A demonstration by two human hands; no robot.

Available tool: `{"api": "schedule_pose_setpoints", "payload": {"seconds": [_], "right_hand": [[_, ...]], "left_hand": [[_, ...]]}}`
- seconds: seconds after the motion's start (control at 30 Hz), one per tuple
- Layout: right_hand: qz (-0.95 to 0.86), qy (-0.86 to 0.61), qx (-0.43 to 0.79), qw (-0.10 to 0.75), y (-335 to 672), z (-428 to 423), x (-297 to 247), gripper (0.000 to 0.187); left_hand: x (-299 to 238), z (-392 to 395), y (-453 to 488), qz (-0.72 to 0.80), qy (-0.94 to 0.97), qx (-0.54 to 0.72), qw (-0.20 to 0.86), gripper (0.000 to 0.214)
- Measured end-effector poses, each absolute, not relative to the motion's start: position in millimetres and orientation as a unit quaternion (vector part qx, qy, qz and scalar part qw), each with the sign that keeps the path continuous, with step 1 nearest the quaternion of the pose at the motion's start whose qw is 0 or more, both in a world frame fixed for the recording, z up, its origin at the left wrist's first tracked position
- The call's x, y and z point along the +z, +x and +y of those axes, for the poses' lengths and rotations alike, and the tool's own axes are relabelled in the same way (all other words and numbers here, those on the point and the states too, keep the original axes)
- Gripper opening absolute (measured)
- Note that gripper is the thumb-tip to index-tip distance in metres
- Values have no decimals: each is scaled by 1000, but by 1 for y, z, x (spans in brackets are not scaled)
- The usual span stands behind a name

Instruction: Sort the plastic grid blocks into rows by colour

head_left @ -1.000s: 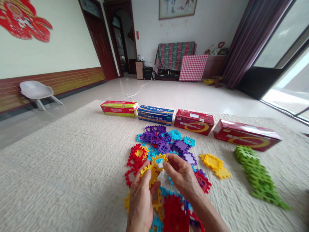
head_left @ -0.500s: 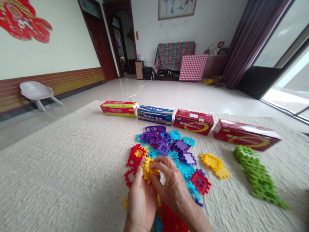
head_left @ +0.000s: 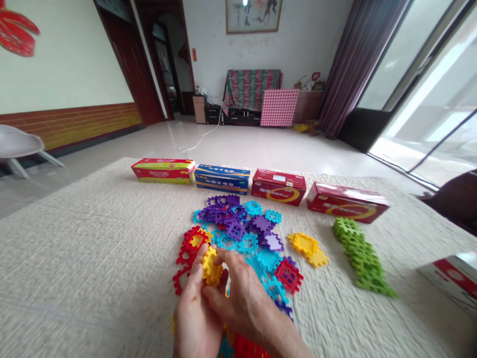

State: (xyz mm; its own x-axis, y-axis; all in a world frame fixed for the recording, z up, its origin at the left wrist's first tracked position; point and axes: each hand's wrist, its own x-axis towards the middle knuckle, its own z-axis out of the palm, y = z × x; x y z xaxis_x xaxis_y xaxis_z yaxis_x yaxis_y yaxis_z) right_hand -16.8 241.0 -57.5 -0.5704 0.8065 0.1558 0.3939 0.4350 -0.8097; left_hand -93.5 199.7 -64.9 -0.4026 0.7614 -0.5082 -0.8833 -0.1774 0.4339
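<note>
My left hand [head_left: 192, 313] and my right hand [head_left: 242, 303] are closed together on yellow plastic interlocking tiles [head_left: 210, 268], held just above a loose heap of tiles [head_left: 242, 238] in purple, teal, red and yellow on a cream textured mat [head_left: 93, 258]. The right fingers lie over the yellow pieces and partly hide them. Red tiles [head_left: 188, 248] lie just left of my hands. A red tile [head_left: 288, 274] and two yellow tiles [head_left: 307, 247] lie to the right.
A row of green tiles [head_left: 359, 258] runs along the right. Several boxes stand across the far side: red-yellow [head_left: 162, 170], blue [head_left: 221, 179], red [head_left: 278, 186], red [head_left: 346, 201]. Another box [head_left: 452, 281] sits at the right edge. A white chair [head_left: 18, 146] stands left.
My hands brought two yellow tiles together, from held apart to pressed against each other, and sank lower. The view swung right, bringing a box at the right edge into sight.
</note>
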Motion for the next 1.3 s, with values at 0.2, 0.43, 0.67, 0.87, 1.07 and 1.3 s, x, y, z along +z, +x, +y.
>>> {"api": "schedule_pose_setpoints", "payload": {"seconds": [0.2,0.43,0.67,0.87,1.07,1.3], "right_hand": [[-813,-371,367,257,-18,241,-55,21],[-803,-427,262,324,10,274,-64,27],[-754,-593,22,281,88,332,-75,33],[-712,-678,9,184,115,340,-78,44],[-775,-553,77,295,86,330,-68,30],[-871,-360,159,295,-12,295,-70,30]], "left_hand": [[-64,199,-92,366,-81,754,539,44],[-69,199,-96,416,-5,760,499,40],[-76,197,-99,508,53,747,425,42],[-83,194,-107,580,74,755,298,35],[-84,191,-115,625,50,747,224,29],[-91,188,-131,650,95,717,235,33]]}}
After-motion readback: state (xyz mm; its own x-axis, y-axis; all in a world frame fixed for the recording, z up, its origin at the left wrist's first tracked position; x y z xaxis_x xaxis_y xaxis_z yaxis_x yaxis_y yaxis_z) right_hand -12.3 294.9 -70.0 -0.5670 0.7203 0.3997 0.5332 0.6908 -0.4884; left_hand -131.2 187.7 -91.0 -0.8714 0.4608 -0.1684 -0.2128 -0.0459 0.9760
